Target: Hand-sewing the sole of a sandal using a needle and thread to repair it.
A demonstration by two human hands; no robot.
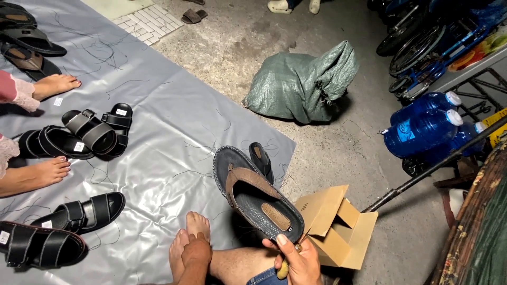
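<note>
Fingers of the right hand are gripping a brown-strapped sandal just left of the open cardboard box; the left hand is resting closed beside it.

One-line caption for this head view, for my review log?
Seated on a grey sheet, right hand holds up a dark thong sandal; left hand rests by bare feet.

A matt leather-look sandal with textured insole, glossy grey plastic sheet, plain cardboard box, woven green sack, rough concrete floor
</note>
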